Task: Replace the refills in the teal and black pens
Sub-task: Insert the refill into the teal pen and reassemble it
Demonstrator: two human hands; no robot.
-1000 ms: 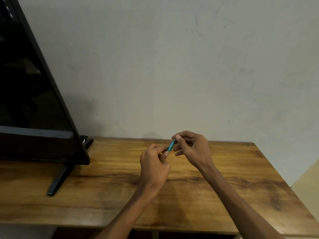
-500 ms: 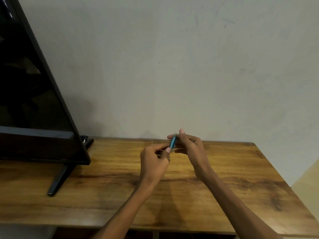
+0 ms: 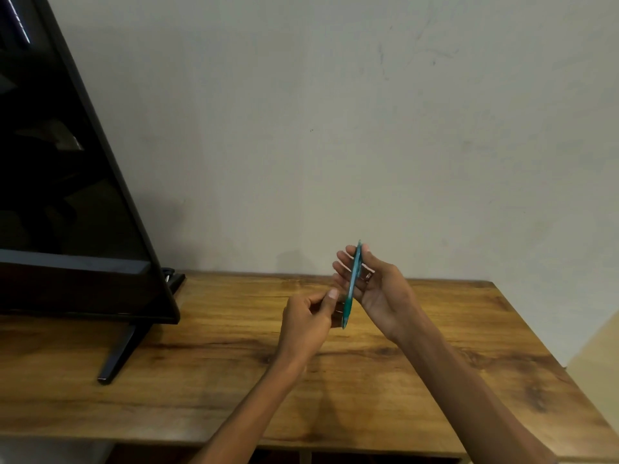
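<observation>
Right now I see both of my hands raised above the wooden table [image 3: 418, 356], close together near its far edge. My right hand [image 3: 375, 289] is turned palm toward me with its fingers mostly straight and spread, and the teal pen [image 3: 352, 285] lies across those fingers, standing nearly upright with a slight tilt, its top end poking just past the fingertips and its lower end reaching down below the palm. Whether the thumb pins the pen from behind I cannot tell, so I cannot say if this hand truly grips it or only cradles it. My left hand [image 3: 310, 321] sits just beside the pen's lower end, fingers curled and thumb laid against the forefinger as if pinching; something small may be between them, but it is too dim and tiny for me to make out. Whether that hand touches the pen's tip is also unclear. On the left of the table stands a dark television [image 3: 67, 195], its screen black, resting on a slanted black foot [image 3: 117, 356]. Behind everything rises a plain pale wall [image 3: 368, 128]. No container shows on the tabletop from my view.
</observation>
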